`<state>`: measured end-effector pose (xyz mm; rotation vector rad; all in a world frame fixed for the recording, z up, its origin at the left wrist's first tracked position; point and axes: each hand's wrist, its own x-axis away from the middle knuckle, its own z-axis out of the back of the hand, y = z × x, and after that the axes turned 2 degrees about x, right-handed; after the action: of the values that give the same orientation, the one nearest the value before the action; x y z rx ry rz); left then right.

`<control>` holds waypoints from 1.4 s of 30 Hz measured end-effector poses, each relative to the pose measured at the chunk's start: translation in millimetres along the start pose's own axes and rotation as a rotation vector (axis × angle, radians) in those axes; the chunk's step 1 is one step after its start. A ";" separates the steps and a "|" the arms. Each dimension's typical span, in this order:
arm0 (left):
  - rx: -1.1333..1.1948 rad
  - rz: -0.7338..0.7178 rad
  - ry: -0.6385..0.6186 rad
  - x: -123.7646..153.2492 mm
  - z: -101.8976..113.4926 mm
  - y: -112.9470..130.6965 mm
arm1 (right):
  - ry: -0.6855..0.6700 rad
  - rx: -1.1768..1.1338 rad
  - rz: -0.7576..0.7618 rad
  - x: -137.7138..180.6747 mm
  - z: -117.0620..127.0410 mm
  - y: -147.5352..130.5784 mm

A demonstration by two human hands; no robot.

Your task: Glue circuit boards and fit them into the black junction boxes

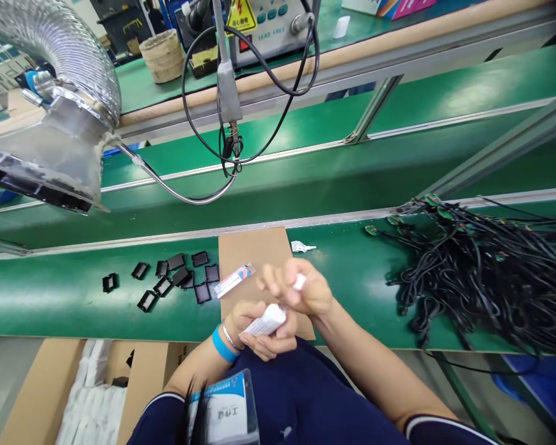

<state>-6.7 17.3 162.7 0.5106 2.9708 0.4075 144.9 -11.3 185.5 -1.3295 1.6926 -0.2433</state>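
Note:
My left hand [252, 346] is wrapped round a white tube [269, 319] with small print on it, held low in front of my body. Just above it, my right hand [317, 293], slightly blurred, pinches a small white cap [299, 282] between thumb and fingers. The cap is apart from the tube. Below my hands lies a sheet of brown cardboard [254, 247]. On the sheet's left side rests a slim printed carton [234, 281], and a white nozzle-tipped piece [302, 246] lies past its right edge.
Several black plastic housings [162, 285] are scattered to the left on the green bench [343, 266]. A heap of black cables [482, 272] covers the right. A fume duct [69, 136] hangs at upper left, and a looped black cord [185, 99] dangles ahead. A cardboard box [46, 383] stands below left.

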 end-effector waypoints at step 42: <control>-1.109 -0.333 0.801 9.9 -44.3 2.6 | -0.680 1.389 -0.129 -2.1 7.2 -85.4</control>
<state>-21.5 12.2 205.4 -0.3527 2.6342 2.3920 206.3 -40.4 237.8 -0.3410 0.5311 -0.7594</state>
